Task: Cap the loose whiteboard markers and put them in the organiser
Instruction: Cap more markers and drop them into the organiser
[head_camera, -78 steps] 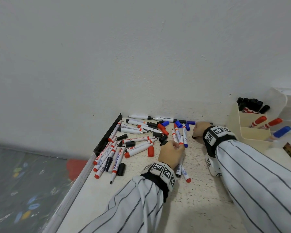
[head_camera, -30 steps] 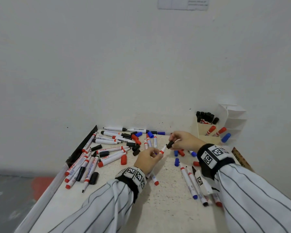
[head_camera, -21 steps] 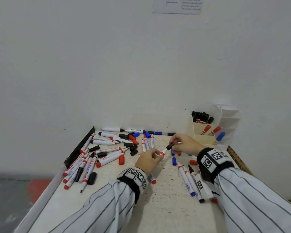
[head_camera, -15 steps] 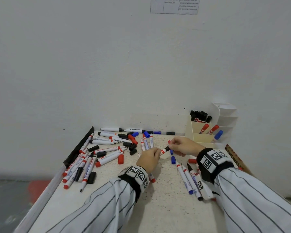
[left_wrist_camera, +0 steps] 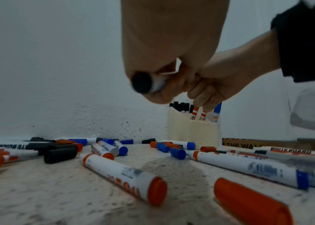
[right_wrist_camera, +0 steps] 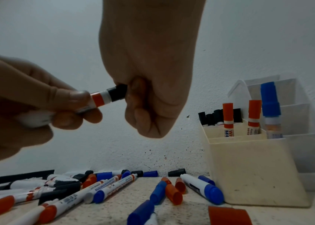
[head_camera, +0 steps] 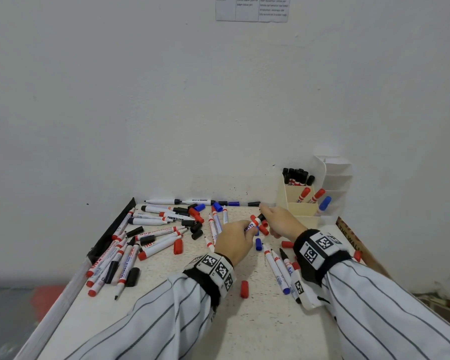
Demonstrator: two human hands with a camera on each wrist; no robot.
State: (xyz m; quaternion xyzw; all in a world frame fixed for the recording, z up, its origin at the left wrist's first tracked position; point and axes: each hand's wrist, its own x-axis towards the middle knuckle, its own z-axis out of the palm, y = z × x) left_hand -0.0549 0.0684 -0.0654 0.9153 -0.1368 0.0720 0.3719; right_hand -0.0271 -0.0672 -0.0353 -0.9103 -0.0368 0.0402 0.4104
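Observation:
My left hand [head_camera: 246,229] grips a white marker with a red band [head_camera: 253,225], tip pointing toward the right hand. My right hand [head_camera: 265,216] pinches a black cap [head_camera: 262,217] that sits over the marker's tip. In the right wrist view the black cap [right_wrist_camera: 118,94] butts against the marker's [right_wrist_camera: 100,99] white collar, just above the table. The cream organiser [head_camera: 300,209] stands at the back right against the wall, holding several black-capped markers, two red ones and a blue one. Loose markers [head_camera: 156,231] and caps lie scattered across the table.
A loose red cap [head_camera: 244,289] and a blue cap [head_camera: 258,244] lie near my wrists. Several uncapped markers [head_camera: 279,271] lie under my right wrist. A black strip [head_camera: 109,236] runs along the table's left edge. A cardboard piece [head_camera: 353,241] lies right of the organiser.
Both hands rose from the marker pile; the left brought up a red-banded marker, the right a black cap. The cap has moved onto the tip and up against the collar.

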